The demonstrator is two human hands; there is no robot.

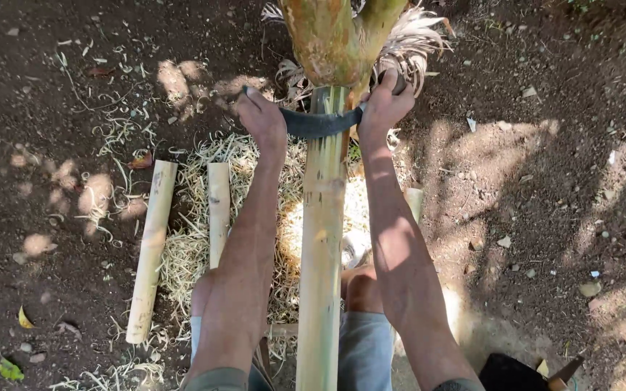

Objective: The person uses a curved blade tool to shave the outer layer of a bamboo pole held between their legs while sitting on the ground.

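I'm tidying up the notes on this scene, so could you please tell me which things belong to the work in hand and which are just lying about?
In use:
left hand
right hand
curved blade
bamboo pole
forked trunk

Lying about:
long bamboo piece
short bamboo piece
shavings
dry leaves

A pale yellow-green bamboo pole [322,239], streaked lengthwise with faint green, runs up to a mottled green-and-orange forked tree trunk [331,36]. Across it lies a dark grey curved steel blade [320,122], almost black in shade. Two shorter cream-yellow bamboo lengths [152,250] rest on dark brown soil [537,217], which is dappled with bright sun patches and flecked with pale stones. A bed of straw-coloured curled shavings [182,246] spreads beneath. The person's grey-blue shorts [364,351] show below, beside a black object [508,373] and scattered yellow-green fallen leaves [10,369].
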